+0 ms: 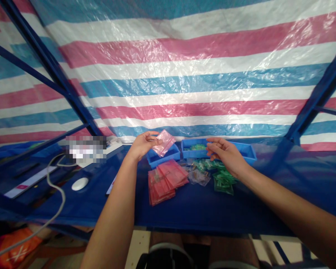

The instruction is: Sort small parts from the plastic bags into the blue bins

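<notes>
My left hand [142, 144] is raised over the blue table [201, 209] and pinches a small pink plastic bag [164, 142] by its edge. My right hand [225, 154] hovers a little to the right, fingers curled together as in a pinch; what they hold is too small to name. Below the hands lies a stack of pink bags [165, 180]. To its right sit clear bags [198, 175] and a heap of green parts [222, 178].
Two blue trays [248, 151] stand at the table's back edge, one with green parts inside. A white mouse [80, 183] and its cable [58, 194] lie at the left. A striped tarpaulin [184, 74] on blue poles closes off the back.
</notes>
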Action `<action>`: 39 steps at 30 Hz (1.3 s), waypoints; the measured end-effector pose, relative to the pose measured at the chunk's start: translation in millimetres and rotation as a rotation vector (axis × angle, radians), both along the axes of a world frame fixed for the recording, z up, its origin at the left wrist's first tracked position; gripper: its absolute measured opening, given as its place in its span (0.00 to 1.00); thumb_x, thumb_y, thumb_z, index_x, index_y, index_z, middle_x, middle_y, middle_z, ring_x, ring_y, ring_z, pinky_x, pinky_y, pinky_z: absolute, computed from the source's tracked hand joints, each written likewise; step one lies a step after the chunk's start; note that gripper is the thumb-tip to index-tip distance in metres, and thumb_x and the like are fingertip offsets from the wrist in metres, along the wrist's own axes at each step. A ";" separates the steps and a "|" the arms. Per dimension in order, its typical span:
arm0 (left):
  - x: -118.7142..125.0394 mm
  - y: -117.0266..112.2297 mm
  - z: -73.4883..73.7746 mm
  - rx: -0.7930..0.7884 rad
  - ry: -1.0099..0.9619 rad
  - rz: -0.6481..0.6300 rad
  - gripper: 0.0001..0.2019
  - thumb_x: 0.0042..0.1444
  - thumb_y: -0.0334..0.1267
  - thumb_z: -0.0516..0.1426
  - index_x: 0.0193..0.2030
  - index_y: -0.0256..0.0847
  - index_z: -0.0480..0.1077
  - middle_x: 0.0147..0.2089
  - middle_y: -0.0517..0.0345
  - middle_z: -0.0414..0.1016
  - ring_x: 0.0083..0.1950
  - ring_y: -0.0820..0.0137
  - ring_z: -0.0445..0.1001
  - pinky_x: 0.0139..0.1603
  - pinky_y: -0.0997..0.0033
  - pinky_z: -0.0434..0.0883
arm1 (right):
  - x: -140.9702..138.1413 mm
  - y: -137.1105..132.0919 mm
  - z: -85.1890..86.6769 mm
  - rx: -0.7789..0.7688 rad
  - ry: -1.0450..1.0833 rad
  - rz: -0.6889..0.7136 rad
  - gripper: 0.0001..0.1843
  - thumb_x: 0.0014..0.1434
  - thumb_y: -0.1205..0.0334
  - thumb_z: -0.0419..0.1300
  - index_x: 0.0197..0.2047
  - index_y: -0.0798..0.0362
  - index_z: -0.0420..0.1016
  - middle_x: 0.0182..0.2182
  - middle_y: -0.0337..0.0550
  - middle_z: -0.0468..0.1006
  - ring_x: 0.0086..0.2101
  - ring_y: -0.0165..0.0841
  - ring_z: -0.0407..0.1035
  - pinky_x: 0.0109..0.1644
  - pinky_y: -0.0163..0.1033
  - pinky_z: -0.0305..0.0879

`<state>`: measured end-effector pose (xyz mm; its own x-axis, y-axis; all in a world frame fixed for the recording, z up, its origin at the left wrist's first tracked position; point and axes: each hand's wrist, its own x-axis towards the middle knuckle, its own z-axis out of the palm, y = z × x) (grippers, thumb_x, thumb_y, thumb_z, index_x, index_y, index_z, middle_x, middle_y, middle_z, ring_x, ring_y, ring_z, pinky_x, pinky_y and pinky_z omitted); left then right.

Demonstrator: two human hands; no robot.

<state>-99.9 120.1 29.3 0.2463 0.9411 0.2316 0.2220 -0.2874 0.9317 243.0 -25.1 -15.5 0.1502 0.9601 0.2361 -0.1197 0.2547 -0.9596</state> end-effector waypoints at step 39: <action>33.5 -29.3 -2.4 0.534 0.639 -0.134 0.14 0.67 0.48 0.58 0.44 0.46 0.85 0.42 0.50 0.87 0.43 0.57 0.82 0.49 0.64 0.73 | -13.1 -26.8 7.9 0.395 -0.739 0.146 0.15 0.68 0.48 0.67 0.55 0.43 0.84 0.46 0.46 0.87 0.44 0.45 0.80 0.53 0.52 0.77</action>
